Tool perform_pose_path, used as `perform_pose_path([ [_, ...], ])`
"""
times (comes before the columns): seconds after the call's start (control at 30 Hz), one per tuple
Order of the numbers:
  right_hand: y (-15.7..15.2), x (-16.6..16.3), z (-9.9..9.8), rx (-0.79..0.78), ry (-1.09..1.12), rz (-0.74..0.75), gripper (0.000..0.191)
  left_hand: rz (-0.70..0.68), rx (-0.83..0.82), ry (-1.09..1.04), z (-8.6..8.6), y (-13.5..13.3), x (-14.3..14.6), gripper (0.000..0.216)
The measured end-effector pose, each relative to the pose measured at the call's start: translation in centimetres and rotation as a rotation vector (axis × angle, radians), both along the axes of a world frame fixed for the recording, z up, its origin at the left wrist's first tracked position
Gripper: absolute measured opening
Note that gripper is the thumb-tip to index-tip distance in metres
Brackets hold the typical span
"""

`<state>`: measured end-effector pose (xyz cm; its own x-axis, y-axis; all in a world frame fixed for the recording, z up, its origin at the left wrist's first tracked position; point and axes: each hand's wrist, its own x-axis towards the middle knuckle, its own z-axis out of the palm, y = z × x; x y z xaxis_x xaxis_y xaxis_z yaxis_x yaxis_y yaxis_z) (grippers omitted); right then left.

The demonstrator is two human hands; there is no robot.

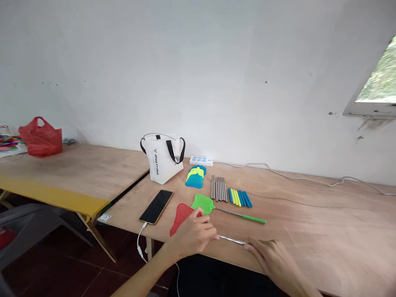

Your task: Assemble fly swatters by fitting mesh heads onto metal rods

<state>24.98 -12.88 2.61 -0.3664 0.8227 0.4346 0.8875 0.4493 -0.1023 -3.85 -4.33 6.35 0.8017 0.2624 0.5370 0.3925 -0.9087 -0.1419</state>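
Observation:
A fly swatter with a red mesh head (pixel 180 218) and a thin metal rod (pixel 231 239) lies across both of my hands, above the table's front edge. My left hand (pixel 198 232) is closed around it where the head meets the rod. The far end of the rod runs into my right hand (pixel 269 255), whose fingers close on it and hide that end. Just beyond, a green fly swatter (pixel 201 203) lies flat, its green handle (pixel 253 219) pointing right. Behind it are several metal rods (pixel 220 189), blue and yellow handles (pixel 240 198), and stacked blue and yellow swatter heads (pixel 194 180).
A phone (pixel 156 206) with a white charging cable (pixel 140 243) lies left of my hands. Behind it stand a white bag (pixel 161 163) and a white power strip (pixel 201 160). A grey cord runs along the wall. A red plastic bag (pixel 41 138) sits on the left table.

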Motion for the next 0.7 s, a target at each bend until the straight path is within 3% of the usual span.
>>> perform_pose_path([
  [0.2, 0.6, -4.1, -1.6, -0.005, 0.009, 0.021, 0.05, -0.028, 0.038, 0.103, -0.8, -1.2, 2.6, 0.026],
  [0.47, 1.2, -3.5, -1.0, -0.017, -0.02, -0.01, 0.055, -0.023, 0.015, 0.104, -1.8, -0.8, 2.7, 0.027],
  [0.7, 3.3, -2.8, -1.0, -0.016, -0.049, -0.106, 0.055, 0.018, -0.108, 0.082, -3.6, 2.0, 4.1, 0.032],
])
